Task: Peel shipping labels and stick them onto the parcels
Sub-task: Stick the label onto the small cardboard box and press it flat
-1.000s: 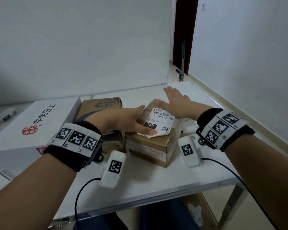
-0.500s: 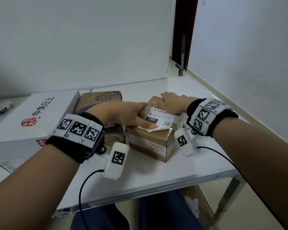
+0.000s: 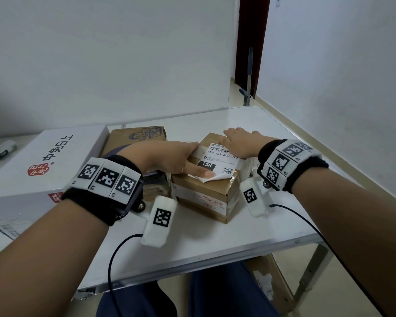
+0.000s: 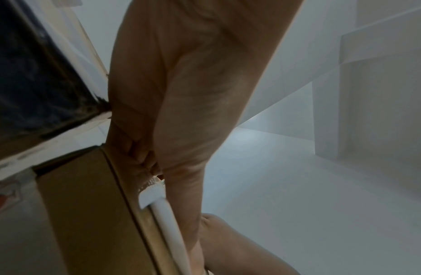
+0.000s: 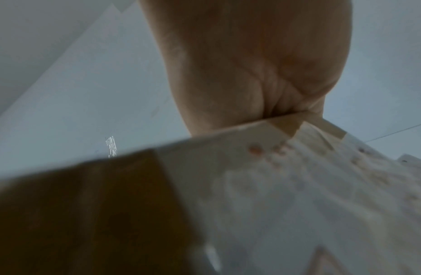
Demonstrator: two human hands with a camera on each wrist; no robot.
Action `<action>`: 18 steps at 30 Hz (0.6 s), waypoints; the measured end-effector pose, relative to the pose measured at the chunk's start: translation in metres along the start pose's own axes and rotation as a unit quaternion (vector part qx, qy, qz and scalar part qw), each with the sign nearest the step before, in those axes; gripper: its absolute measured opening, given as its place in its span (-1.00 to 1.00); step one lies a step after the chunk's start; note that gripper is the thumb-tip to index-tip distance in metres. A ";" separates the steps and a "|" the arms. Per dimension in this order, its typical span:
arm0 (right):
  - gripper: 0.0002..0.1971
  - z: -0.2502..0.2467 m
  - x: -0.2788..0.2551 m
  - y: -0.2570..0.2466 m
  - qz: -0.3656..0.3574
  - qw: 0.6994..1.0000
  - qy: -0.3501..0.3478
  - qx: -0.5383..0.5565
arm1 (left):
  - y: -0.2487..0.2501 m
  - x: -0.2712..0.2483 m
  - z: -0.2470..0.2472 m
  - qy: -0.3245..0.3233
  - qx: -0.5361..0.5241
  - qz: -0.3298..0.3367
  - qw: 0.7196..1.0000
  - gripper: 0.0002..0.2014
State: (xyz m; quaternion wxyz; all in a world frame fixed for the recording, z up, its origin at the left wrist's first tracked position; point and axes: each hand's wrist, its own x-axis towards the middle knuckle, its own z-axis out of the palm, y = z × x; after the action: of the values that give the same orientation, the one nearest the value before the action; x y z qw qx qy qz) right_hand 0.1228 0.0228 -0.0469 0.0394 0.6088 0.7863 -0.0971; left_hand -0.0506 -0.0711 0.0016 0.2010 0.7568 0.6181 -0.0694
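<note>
- Lying across the top of the small brown parcel (image 3: pixel 204 193), the shipping label (image 3: pixel 220 160) is mostly stuck down, but its near corner curls up off the cardboard.
- On that label, the left hand (image 3: pixel 169 157) lies flat with fingers straight, one fingertip pressing just beside the lifted corner.
- At the parcel's far end, the right hand (image 3: pixel 240 141) rests palm-down with fingers spread, pressing the label's far edge; it grips nothing.
- Judging by this, the step in hand is smoothing the label on; the next move calls for a firm stroke toward the near corner to flatten the curl.
- Left of the parcel stands another brown box (image 3: pixel 137 139), then a large white box (image 3: pixel 44 161), all on the white table (image 3: pixel 215 236).
</note>
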 end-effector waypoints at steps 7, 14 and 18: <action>-0.58 -0.001 -0.003 0.005 0.002 1.000 0.004 -0.015 | 0.004 -0.002 0.000 0.001 -0.015 -0.012 1.000 -0.13; -0.56 -0.007 -0.013 0.023 0.005 0.999 0.033 -0.010 | 0.003 0.001 0.002 0.012 0.001 -0.017 1.000 -0.16; -0.49 -0.012 -0.025 0.016 -0.030 0.995 0.061 0.070 | 0.001 0.002 0.003 0.016 -0.018 -0.015 1.000 -0.11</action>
State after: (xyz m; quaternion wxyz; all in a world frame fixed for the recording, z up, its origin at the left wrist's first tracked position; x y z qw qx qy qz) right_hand 0.1456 0.0053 -0.0320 -0.0542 0.5911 0.7965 -0.1153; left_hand -0.0489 -0.0708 -0.0012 0.2039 0.7450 0.6333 -0.0489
